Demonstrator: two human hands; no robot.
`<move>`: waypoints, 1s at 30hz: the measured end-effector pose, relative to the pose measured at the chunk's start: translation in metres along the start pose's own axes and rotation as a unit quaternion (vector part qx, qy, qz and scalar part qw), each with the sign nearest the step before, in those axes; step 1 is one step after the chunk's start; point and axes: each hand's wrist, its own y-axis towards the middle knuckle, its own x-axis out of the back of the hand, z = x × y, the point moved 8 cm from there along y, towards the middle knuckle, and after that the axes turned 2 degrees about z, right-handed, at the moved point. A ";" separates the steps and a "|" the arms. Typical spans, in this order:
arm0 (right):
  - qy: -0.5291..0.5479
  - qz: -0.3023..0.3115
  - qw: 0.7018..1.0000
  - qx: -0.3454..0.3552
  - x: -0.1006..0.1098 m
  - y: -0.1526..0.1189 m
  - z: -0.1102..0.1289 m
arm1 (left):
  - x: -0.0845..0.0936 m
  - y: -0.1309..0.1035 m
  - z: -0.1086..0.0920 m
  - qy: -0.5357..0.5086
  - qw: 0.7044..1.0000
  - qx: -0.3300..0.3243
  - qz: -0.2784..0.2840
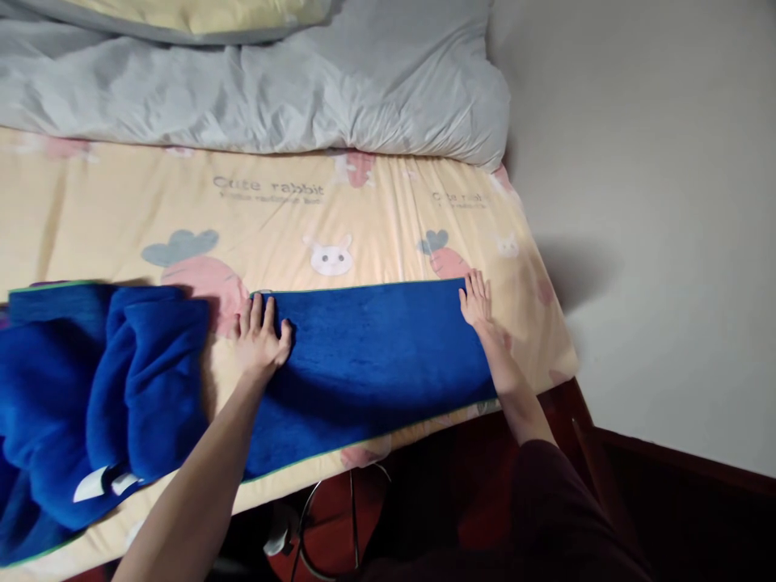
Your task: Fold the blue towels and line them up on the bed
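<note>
A blue towel [369, 347] with a thin green edge lies spread flat along the front of the bed. My left hand [262, 335] rests on its left end, palm down with the fingers spread. At the opposite end, my right hand [477, 299] lies flat over the far right corner, its fingers stretched out. Left of my left arm sits a rumpled heap of blue towels [151, 372], with white tags [90, 485] near its lower edge.
The bed sheet [388, 210] is cream with rabbits and carrots. Across the back runs a bunched grey quilt [272, 89], below a yellow-and-grey bedding piece [242, 16]. A pale wall [655, 202] borders the right. Below the bed edge stands a stool [339, 517] with metal legs.
</note>
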 end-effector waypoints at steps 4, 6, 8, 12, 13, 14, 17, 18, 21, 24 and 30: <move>0.035 0.013 0.998 0.059 -0.006 -0.072 0.028 | -0.003 0.001 0.001 -0.001 1.000 0.000 0.009; 0.042 0.026 0.997 0.058 -0.012 -0.105 0.019 | -0.003 0.001 0.002 0.003 1.000 -0.001 0.007; 0.039 0.013 0.999 0.031 -0.014 -0.125 0.001 | -0.004 0.001 0.003 0.009 1.000 0.001 0.006; 0.040 -0.015 0.999 0.006 -0.019 -0.129 -0.023 | -0.006 0.001 0.006 0.021 1.000 0.003 0.014; 0.042 -0.017 0.999 0.004 -0.020 -0.127 -0.025 | -0.006 0.002 0.006 0.025 1.000 0.000 0.015; 0.044 -0.016 0.999 0.002 -0.020 -0.124 -0.025 | -0.006 0.002 0.005 0.030 0.999 -0.003 0.016; 0.049 0.004 0.999 -0.016 -0.017 -0.118 -0.017 | 0.001 0.003 -0.007 0.042 0.999 -0.003 0.006; 0.047 0.009 0.999 -0.026 -0.013 -0.118 -0.013 | 0.004 0.001 -0.015 0.044 0.999 0.000 0.002; 0.042 0.002 0.999 -0.031 0.003 -0.131 0.009 | 0.009 -0.027 -0.047 0.039 0.999 -0.029 0.007; 0.050 0.009 0.999 0.014 0.008 -0.168 0.027 | 0.001 -0.094 -0.073 0.026 0.992 -0.110 0.050; 0.050 -0.031 0.985 -0.165 0.017 -0.247 -0.038 | 0.016 -0.239 -0.010 0.055 0.998 -0.014 0.005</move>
